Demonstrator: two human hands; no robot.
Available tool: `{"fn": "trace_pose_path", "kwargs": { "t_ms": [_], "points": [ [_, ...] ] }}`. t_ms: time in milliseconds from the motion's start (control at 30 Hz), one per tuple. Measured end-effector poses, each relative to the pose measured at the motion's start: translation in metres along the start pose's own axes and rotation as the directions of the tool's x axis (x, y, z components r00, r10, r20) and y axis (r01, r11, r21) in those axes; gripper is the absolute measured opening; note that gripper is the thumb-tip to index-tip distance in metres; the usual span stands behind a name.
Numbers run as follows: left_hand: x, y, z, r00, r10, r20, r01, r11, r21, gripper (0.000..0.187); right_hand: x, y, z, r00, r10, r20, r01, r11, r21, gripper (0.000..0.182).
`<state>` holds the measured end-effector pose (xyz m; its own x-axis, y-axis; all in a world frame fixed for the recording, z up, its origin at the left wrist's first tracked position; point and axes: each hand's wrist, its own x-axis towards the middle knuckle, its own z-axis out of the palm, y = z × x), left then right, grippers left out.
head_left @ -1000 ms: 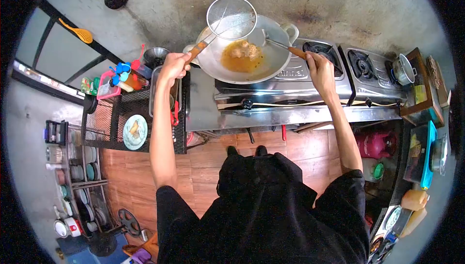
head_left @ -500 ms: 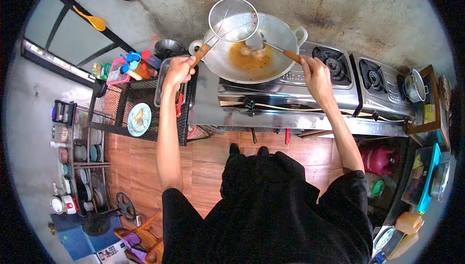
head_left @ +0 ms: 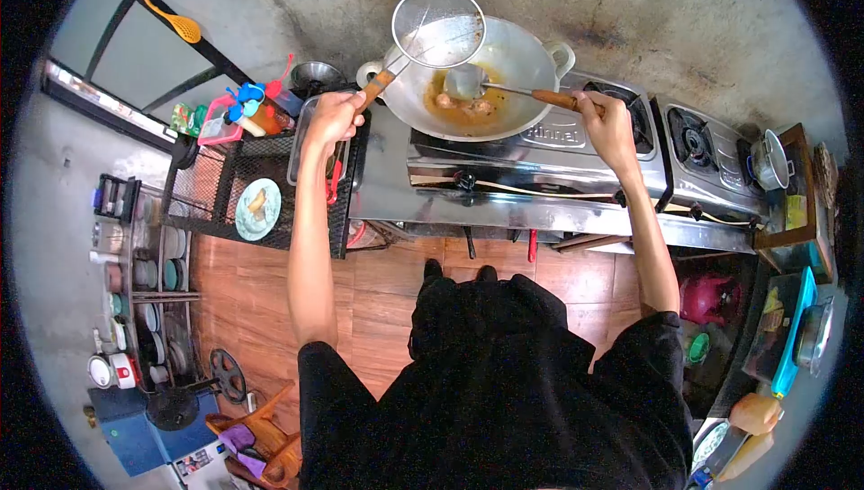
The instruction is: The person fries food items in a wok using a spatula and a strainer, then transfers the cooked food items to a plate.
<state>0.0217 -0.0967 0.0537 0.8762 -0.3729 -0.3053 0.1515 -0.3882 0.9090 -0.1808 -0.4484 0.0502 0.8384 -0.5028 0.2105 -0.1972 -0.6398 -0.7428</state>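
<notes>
My left hand point(head_left: 336, 118) is closed round the wooden handle of a wire-mesh strainer point(head_left: 438, 24). The strainer is raised above the left back part of a large wok point(head_left: 531, 53), with no food visible in it. My right hand point(head_left: 609, 130) grips the wooden handle of a metal spatula point(head_left: 464, 82). Its blade is down in the wok, at the edge of the brownish oil point(head_left: 461, 118). Several small browned pieces of food point(head_left: 481, 107) lie in the oil just below the blade.
The wok sits on a steel gas stove point(head_left: 540, 166); another burner point(head_left: 693, 143) is to its right. On the black mesh rack point(head_left: 306, 236) at left are a plate point(head_left: 245, 224) with food, a metal tray and sauce bottles point(head_left: 267, 118). A pot point(head_left: 772, 159) stands far right.
My right hand has moved right and slightly down, with the spatula lying flatter and its blade a little further left. The food pieces have spread apart. The strainer stays raised over the wok.
</notes>
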Motion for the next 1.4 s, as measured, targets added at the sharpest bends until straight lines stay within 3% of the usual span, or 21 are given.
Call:
{"fn": "trace_pose_path", "kwargs": {
  "t_ms": [200,233,367,400,467,533,667,733,900,1000,1067,1267,1333,1400],
  "points": [
    [0.007,0.000,-0.009,1.000,0.010,0.021,-0.011,0.999,0.051,0.025,-0.027,-0.029,-0.015,1.000,-0.020,0.003,0.020,0.999,-0.036,0.027],
    [0.008,0.000,-0.010,1.000,0.012,0.027,-0.013,0.999,0.051,0.025,-0.031,-0.024,-0.011,0.990,-0.125,-0.068,0.126,0.992,0.012,0.026],
    [0.015,0.002,-0.022,0.999,0.046,0.016,-0.047,0.992,0.115,0.027,-0.044,-0.039,-0.005,0.998,-0.050,-0.044,0.049,0.998,-0.025,0.025],
    [0.017,0.003,-0.025,0.998,0.056,0.016,-0.058,0.987,0.150,0.028,-0.045,-0.032,0.005,0.988,-0.113,-0.104,0.116,0.993,0.024,0.025],
    [0.022,0.003,-0.031,0.998,0.057,0.015,-0.059,0.984,0.170,0.028,-0.049,-0.036,0.015,0.991,-0.098,-0.093,0.100,0.995,0.021,0.026],
    [0.027,0.001,-0.036,0.993,0.108,-0.039,-0.094,0.960,0.262,0.030,-0.051,-0.044,0.019,1.000,0.002,-0.010,-0.003,1.000,-0.028,0.025],
    [0.034,0.003,-0.038,0.989,0.137,-0.055,-0.114,0.947,0.302,0.030,-0.054,-0.043,0.028,0.993,-0.054,-0.105,0.053,0.998,-0.016,0.024],
    [0.039,0.003,-0.041,0.990,0.129,-0.051,-0.108,0.950,0.293,0.030,-0.055,-0.044,0.025,0.990,-0.093,-0.104,0.079,0.988,-0.131,0.025],
    [0.039,-0.002,-0.045,0.987,0.147,-0.064,-0.124,0.952,0.280,0.034,-0.052,-0.035,0.019,0.983,-0.099,-0.153,0.076,0.986,-0.150,0.024],
    [0.031,-0.002,-0.052,0.995,0.095,-0.039,-0.087,0.981,0.176,0.031,-0.051,-0.033,0.017,0.983,-0.063,-0.173,0.051,0.996,-0.070,0.024],
    [0.023,-0.004,-0.055,0.997,0.073,-0.014,-0.071,0.993,0.097,0.028,-0.049,-0.028,0.014,0.985,-0.044,-0.165,0.023,0.992,-0.126,0.025],
    [-0.012,-0.012,-0.077,0.978,0.147,-0.147,-0.127,0.982,0.141,0.028,-0.044,-0.029,0.009,0.989,0.117,-0.096,-0.130,0.981,-0.146,0.029],
    [-0.036,-0.015,-0.088,0.962,0.152,-0.227,-0.131,0.986,0.103,0.029,-0.041,-0.011,0.012,0.994,0.018,-0.107,-0.027,0.996,-0.083,0.031],
    [-0.052,-0.030,-0.103,0.946,0.160,-0.281,-0.149,0.987,0.059,0.030,-0.040,-0.007,0.011,0.994,0.034,-0.103,-0.042,0.996,-0.076,0.032]
  ]
}}
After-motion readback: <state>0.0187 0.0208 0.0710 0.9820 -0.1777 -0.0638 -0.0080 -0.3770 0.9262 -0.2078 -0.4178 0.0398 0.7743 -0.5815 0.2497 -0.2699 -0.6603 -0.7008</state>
